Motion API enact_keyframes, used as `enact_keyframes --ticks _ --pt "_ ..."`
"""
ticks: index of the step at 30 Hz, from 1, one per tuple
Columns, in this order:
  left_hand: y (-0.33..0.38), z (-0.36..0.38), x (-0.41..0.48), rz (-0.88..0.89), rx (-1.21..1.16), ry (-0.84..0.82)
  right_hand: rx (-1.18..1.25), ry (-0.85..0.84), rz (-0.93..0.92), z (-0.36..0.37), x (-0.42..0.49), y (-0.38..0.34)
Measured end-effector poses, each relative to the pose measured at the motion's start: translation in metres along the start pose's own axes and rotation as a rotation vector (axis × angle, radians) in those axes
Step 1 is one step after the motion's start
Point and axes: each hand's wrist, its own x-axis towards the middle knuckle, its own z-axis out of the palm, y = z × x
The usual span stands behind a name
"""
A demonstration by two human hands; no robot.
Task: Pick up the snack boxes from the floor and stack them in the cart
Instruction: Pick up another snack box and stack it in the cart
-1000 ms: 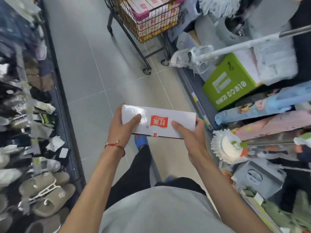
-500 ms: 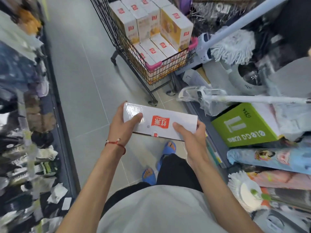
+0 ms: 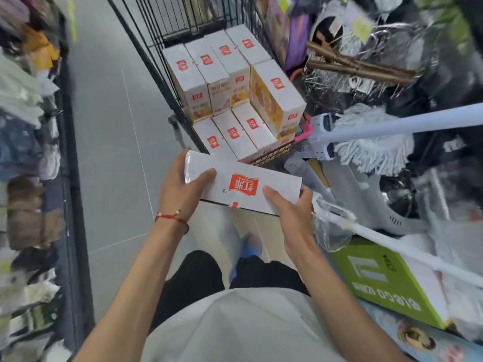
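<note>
Both left grip (image 3: pixel 180 190) and right grip (image 3: pixel 290 214) clasp one white snack box (image 3: pixel 244 197).

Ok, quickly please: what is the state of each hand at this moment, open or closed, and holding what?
The left hand grips the left end of the snack box, thumb on top.
The right hand grips the right end of the same box.

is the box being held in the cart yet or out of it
Out. The left hand and right hand grip the white snack box short of the cart, above the floor; other boxes lie inside.
</note>
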Motion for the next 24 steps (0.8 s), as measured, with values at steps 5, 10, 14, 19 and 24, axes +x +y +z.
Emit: enact_keyframes --ticks 5,10,14,19,24 --pt "0.032 0.016 0.058 0.019 0.001 0.0 -0.011 -0.003 -0.004 0.016 0.052 -0.036" --pt "0.065 0.028 0.124 0.074 0.05 -0.061 0.033 0.048 0.02 0.041 0.098 -0.058" --pt "0.083 0.033 0.181 0.08 0.117 -0.153 0.077 0.138 0.044 0.069 0.129 -0.069" --pt "0.104 0.034 0.25 0.091 0.234 -0.313 0.177 0.258 0.104 0.11 0.154 -0.08" --pt "0.109 0.043 0.313 0.042 0.381 -0.453 0.244 0.392 0.139 0.145 0.166 -0.083"
